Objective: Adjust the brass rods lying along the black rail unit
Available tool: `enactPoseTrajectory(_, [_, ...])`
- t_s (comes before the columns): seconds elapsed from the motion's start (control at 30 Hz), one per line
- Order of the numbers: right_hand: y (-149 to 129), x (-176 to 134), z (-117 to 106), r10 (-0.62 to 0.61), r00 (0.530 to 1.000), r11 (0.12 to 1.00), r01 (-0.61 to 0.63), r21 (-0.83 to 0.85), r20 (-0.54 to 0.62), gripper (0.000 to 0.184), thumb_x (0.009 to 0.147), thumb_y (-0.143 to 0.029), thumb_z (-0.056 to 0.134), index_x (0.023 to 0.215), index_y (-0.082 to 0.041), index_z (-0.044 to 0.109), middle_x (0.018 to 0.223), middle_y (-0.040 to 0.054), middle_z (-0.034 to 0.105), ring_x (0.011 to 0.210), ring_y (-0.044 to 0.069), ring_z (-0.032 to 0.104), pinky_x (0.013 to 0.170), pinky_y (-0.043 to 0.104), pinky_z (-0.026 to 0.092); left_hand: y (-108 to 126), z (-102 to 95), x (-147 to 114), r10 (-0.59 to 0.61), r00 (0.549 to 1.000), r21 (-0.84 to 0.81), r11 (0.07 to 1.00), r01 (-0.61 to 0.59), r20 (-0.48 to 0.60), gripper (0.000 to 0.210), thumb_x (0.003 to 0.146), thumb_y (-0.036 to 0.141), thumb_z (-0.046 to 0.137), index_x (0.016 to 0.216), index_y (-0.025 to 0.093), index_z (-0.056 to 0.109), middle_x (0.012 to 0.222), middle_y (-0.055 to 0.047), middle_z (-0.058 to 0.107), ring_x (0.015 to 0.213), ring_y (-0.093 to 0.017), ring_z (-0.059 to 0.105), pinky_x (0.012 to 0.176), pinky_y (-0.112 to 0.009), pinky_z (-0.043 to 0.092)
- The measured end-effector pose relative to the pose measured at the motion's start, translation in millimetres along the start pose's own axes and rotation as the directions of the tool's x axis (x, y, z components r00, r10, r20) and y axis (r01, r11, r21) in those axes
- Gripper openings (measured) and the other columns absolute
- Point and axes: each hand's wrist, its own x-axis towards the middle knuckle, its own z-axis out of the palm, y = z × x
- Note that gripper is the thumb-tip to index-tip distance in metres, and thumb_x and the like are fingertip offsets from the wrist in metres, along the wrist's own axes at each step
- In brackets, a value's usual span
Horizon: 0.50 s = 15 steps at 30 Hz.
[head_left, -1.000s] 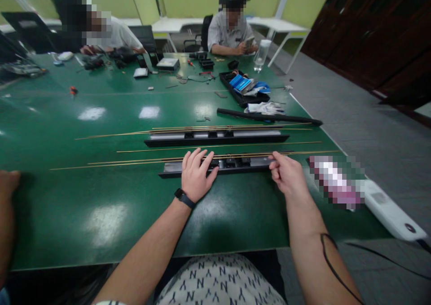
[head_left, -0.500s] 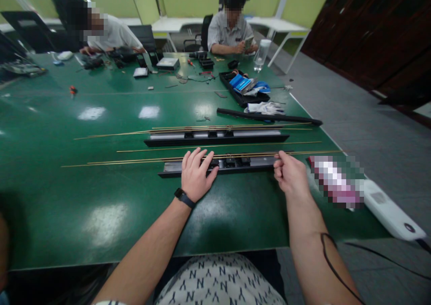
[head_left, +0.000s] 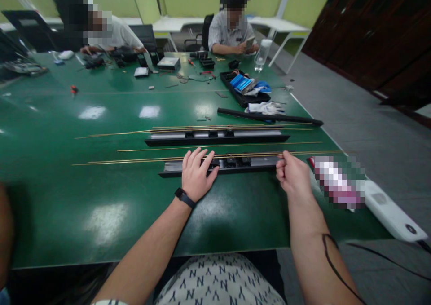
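Observation:
My left hand (head_left: 197, 174) lies with fingers spread over the near black-edged metal rail (head_left: 261, 162), left of its middle. Black blocks sit in the rail's channel, partly hidden by that hand. At the rail's right end my right hand (head_left: 293, 172) is closed in a pinch on a thin brass rod (head_left: 79, 164). This rod runs lengthwise along the rail beside other brass rods, sticking out past its left end. Exactly which rods pass between my right fingertips is hard to see. A separate brass rod (head_left: 141, 150) lies just beyond the near rail.
Farther off lies a second rail (head_left: 215, 141) with rods along it. Behind it are a black strip (head_left: 269, 117), white gloves (head_left: 266, 108) and a black tray (head_left: 232, 89). At right sits a white power strip (head_left: 387, 210). Two people sit across the green table (head_left: 117, 233).
My right hand has shifted slightly right, and the left tip of the pinched brass rod has slid rightward. My left hand stays in place on the rail.

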Motion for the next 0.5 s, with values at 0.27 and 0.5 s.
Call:
enactPoseTrajectory(0.27, [-1.0, -0.6, -0.2, 0.034, 0.998, 0.999, -0.032, -0.026, 0.059, 0.027, 0.085, -0.039, 0.078, 0.078, -0.018, 0.062, 0.049, -0.0028, 0.058, 0.026, 0.007, 0.039, 0.024, 0.016, 0.021, 0.0, -0.4, -0.3, -0.015, 1.000, -0.019, 1.000, 0.015, 0.008, 0.045, 0.096, 0.039, 0.066, 0.139, 0.025, 0.064, 0.139, -0.011, 0.067, 0.141, -0.030, 0.053, 0.126, -0.053, 0.029])
enactPoseTrajectory(0.5, [1.0, -0.2, -1.1, 0.040, 0.997, 0.999, -0.038, -0.030, 0.066, 0.026, 0.087, -0.039, 0.075, 0.080, -0.016, 0.065, 0.050, -0.0015, 0.060, 0.027, 0.007, 0.039, 0.024, 0.016, 0.021, 0.9, -1.5, 0.6, -0.014, 1.000, -0.014, 1.000, 0.014, 0.011, 0.045, 0.096, 0.039, 0.065, 0.139, 0.025, 0.064, 0.139, -0.011, 0.067, 0.141, -0.030, 0.053, 0.127, -0.053, 0.029])
